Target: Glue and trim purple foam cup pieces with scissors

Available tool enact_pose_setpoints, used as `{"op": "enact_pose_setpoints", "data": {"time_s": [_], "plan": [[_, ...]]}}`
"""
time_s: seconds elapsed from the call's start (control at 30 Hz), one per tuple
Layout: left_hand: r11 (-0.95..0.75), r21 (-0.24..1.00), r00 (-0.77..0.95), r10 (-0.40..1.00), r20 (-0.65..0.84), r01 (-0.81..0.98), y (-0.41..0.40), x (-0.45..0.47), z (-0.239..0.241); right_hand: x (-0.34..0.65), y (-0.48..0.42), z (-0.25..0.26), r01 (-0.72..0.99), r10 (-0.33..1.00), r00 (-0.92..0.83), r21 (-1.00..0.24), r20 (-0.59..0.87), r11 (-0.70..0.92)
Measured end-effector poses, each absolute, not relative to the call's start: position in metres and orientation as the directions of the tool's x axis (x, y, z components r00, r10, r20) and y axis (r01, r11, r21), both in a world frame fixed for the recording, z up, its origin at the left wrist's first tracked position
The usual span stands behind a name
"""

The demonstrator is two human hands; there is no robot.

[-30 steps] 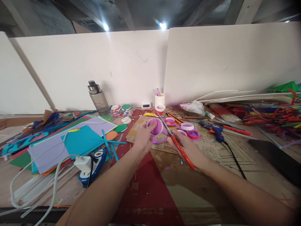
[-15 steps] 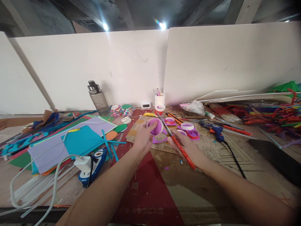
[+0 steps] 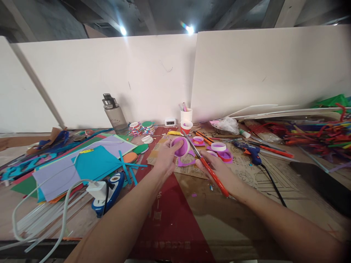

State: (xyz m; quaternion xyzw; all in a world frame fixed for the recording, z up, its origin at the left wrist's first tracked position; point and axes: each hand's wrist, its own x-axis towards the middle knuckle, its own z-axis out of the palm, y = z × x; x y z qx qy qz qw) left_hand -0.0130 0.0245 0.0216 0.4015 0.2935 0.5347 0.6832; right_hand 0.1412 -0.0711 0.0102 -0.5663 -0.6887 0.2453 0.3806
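Note:
My left hand (image 3: 166, 157) is closed around a small white ring covered by a purple paper disc (image 3: 181, 146), thumb pressed on the disc. A loose purple paper strip (image 3: 185, 161) curls down from it. My right hand (image 3: 218, 170) grips orange-handled scissors (image 3: 206, 164), their blades pointing up and left beside the disc's right edge. Both hands hover over a piece of brown cardboard (image 3: 241, 168) near the middle of the table.
Finished purple and red rings (image 3: 222, 151) lie just right of the scissors. A blue glue gun (image 3: 253, 153) with a black cord sits further right. Coloured paper sheets (image 3: 93, 160), a charger (image 3: 108, 191), a water bottle (image 3: 113, 114), cups (image 3: 186, 122) and a pile of pipe cleaners (image 3: 320, 137) surround the work area.
The disc and left hand have shifted very slightly; the purple strip hangs a little lower. The scissors stay nearly still.

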Motion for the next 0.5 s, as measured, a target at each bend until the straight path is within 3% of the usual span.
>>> {"op": "enact_pose_setpoints", "data": {"time_s": [0.5], "plan": [[0.070,0.904,0.310,0.948,0.071,-0.421,0.0332,-0.0207,0.0257,0.1420,-0.0729,0.0133,0.614,0.971,-0.081,-0.756,0.226,0.227]]}}
